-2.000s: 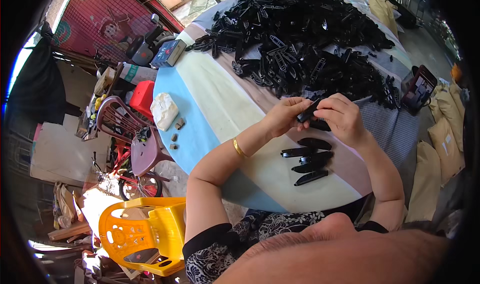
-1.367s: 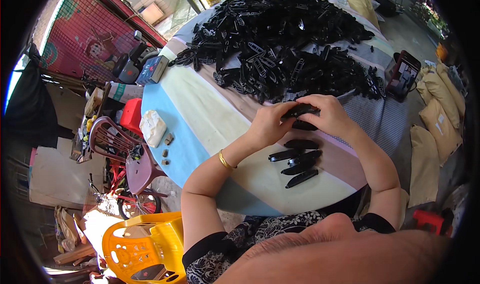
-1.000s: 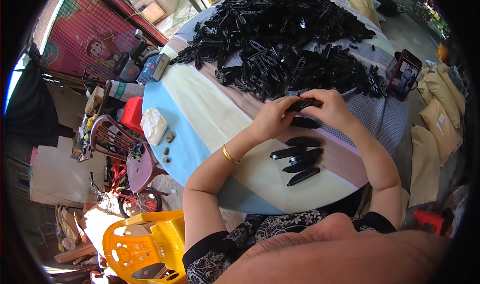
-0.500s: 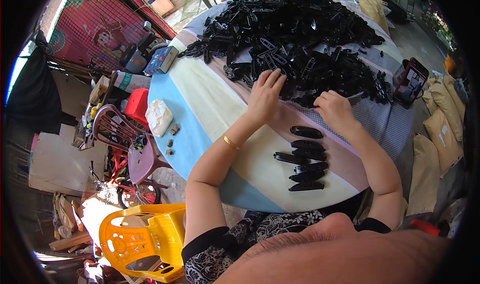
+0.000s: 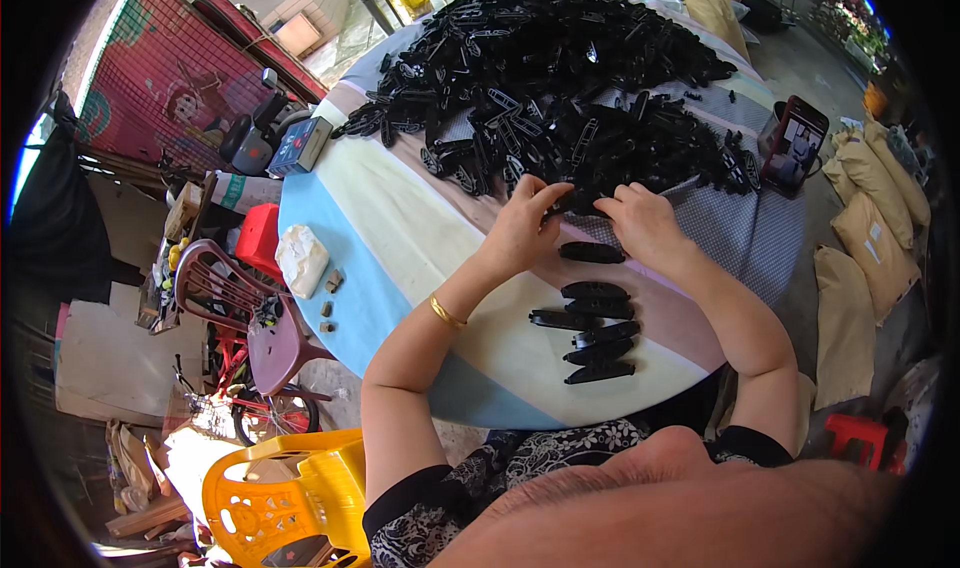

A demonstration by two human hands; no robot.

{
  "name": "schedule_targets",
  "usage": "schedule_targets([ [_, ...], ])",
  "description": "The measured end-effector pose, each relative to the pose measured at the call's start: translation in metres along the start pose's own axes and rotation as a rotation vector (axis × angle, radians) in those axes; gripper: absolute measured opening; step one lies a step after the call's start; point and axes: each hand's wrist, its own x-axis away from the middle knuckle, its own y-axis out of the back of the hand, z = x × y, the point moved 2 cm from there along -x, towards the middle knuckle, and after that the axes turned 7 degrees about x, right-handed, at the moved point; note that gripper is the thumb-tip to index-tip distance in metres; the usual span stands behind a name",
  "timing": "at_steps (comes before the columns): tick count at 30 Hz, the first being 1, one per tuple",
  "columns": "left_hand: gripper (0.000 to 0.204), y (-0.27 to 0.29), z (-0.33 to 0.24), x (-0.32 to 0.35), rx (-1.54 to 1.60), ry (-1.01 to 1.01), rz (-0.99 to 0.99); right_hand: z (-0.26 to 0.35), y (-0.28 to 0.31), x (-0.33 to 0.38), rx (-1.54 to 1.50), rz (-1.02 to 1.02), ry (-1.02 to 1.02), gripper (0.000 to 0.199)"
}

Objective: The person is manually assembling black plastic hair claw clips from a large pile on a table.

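Black part (image 5: 583, 204) sits at the near edge of the pile (image 5: 560, 78), pinched between both hands. Left hand (image 5: 522, 230) grips its left end with thumb and fingers; right hand (image 5: 645, 226) closes on its right end. To do this well, probably keep both ends steady and lift it clear of neighbouring pieces so nothing snags. Just nearer than the pile, one finished piece (image 5: 592, 253) lies alone; nearer still, a stack of five (image 5: 592, 333) on the counter (image 5: 400, 238). A phone (image 5: 795, 148) stands right of the pile.
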Motion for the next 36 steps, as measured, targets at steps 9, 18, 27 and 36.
schedule_targets([
  [9,0.034,-0.02,0.007,0.007,0.399,0.102,0.492,-0.01,0.004,-0.006,-0.148,-0.007,-0.099,0.013],
  [18,0.032,-0.019,0.025,0.006,0.718,0.452,0.227,-0.01,0.014,-0.009,-0.326,-0.118,-0.02,0.017],
  [27,0.027,-0.026,0.029,0.009,0.732,0.532,0.143,-0.005,0.018,-0.011,-0.46,-0.118,-0.061,0.013],
  [36,0.027,-0.026,0.023,0.009,0.764,0.535,0.046,0.007,0.011,-0.01,-0.849,-0.187,-0.171,0.014],
])
